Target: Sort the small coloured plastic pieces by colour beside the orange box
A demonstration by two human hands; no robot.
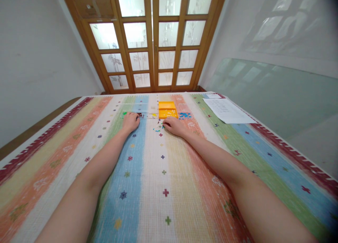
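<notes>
2 hands working far out: left hand (130,121) curling, grip unclear at this range; right hand (173,125) lying flat and open, probably corralling loose beads (157,129) beside orange tray (167,110).

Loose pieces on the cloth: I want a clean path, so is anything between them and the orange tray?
Nothing visible. The loose pieces lie just in front of the orange tray, with only cloth between; the right hand rests beside them, not across the gap.
</notes>
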